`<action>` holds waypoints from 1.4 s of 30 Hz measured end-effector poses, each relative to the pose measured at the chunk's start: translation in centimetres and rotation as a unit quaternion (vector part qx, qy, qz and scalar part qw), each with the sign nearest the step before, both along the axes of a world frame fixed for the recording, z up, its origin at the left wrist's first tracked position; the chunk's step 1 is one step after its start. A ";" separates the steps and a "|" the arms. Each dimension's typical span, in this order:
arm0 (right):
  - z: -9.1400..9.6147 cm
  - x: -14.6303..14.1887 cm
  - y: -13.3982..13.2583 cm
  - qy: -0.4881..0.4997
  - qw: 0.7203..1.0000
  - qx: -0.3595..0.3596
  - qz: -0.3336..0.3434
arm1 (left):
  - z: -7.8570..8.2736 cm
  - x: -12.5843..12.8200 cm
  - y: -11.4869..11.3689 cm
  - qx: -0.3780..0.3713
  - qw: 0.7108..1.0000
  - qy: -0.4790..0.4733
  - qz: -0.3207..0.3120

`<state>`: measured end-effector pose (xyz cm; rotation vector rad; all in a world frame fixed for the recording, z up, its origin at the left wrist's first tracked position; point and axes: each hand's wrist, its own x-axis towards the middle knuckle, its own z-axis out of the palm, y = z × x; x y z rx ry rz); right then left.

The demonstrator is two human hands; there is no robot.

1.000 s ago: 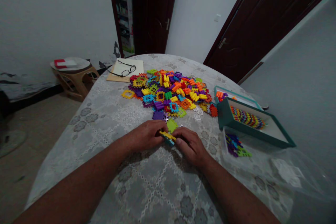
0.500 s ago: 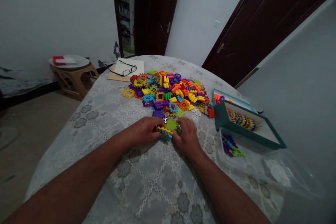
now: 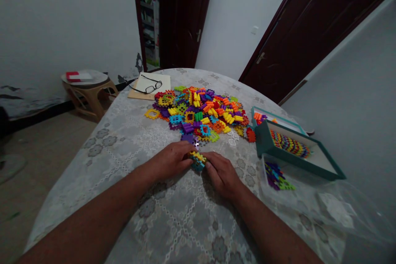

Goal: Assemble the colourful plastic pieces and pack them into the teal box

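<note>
Yellow and blue plastic pieces [image 3: 198, 161] sit between our 2 hands, on the near side of the colourful pile [image 3: 213, 110] on the table [image 3: 173, 227]. Our left hand [image 3: 170, 160] and right hand [image 3: 225, 175] grip them, fingers closed from either side. Lining up the teeth [image 3: 197, 155] and pressing evenly should serve us best.

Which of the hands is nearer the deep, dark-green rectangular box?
Right. The right hand is left of the box, slightly lower in view; the left hand is farther left, beyond the right hand.
</note>
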<state>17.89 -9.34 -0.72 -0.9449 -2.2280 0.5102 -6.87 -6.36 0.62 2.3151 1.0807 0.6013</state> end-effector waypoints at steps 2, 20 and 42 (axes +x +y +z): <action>0.2 -0.1 -0.1 0.000 1.000 0.002 0.016 | 0.1 0.0 0.0 0.000 1.000 -0.006 -0.005; 0.0 -0.3 -1.1 -0.013 0.997 0.005 -0.078 | -2.1 1.3 -0.8 0.001 1.000 -0.003 0.008; 2.5 -0.3 -1.2 -0.082 0.981 -0.041 -0.170 | -1.0 1.1 -0.3 -0.042 0.998 -0.053 -0.013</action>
